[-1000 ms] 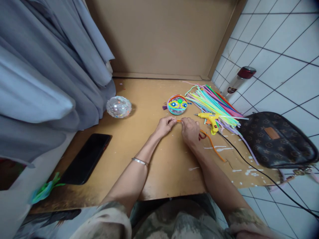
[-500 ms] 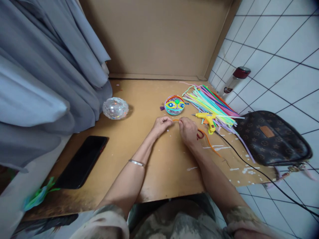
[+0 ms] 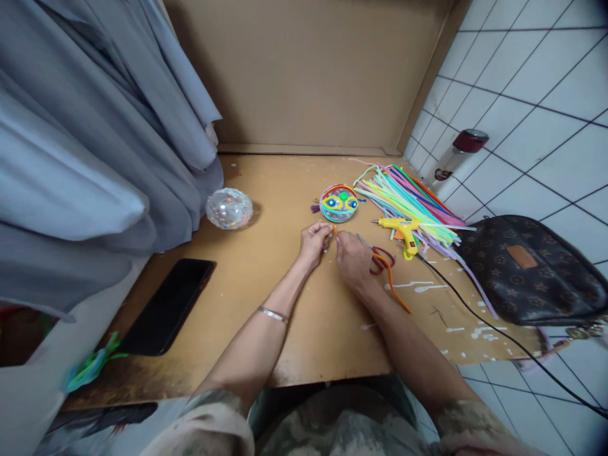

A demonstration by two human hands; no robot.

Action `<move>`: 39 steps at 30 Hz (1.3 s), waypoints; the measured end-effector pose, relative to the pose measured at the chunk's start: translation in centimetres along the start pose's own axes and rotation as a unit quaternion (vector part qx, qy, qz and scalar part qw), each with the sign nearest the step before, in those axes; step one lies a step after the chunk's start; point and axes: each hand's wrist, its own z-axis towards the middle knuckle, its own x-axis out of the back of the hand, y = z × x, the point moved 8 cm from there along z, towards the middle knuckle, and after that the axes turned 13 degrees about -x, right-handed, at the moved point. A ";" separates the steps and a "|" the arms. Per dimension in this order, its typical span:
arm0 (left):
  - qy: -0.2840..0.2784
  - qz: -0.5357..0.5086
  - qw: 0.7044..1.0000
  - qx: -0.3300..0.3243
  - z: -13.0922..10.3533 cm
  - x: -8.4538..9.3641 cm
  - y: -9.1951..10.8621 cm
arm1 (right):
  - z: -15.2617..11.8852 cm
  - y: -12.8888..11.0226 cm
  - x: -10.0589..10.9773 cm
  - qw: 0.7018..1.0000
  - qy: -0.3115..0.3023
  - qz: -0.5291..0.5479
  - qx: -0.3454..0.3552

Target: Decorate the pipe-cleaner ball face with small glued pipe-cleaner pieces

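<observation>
pinching an orange pipe cleaner in left hand and right hand, nearly together, right by the decorated ball. probably bending it, so best going slow, gripping close.

A wood-coloured table fills the lower middle, its top spattered with white drips towards the right and stained dark along the left part of the front edge. Behind it rises a plain brown panel, with a narrow ledge along its foot and a frame down its right side. A grey-blue curtain hangs in deep folds at the left, paler where light catches it, above a whitish surface. White tiles with dark joints cover the right side. Soft shadow darkens the panel beside the curtain.
</observation>
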 end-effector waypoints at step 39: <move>0.023 0.063 0.998 0.012 -0.7 -0.2 -0.1 | -0.1 -0.7 0.1 0.998 -0.060 -0.024 0.010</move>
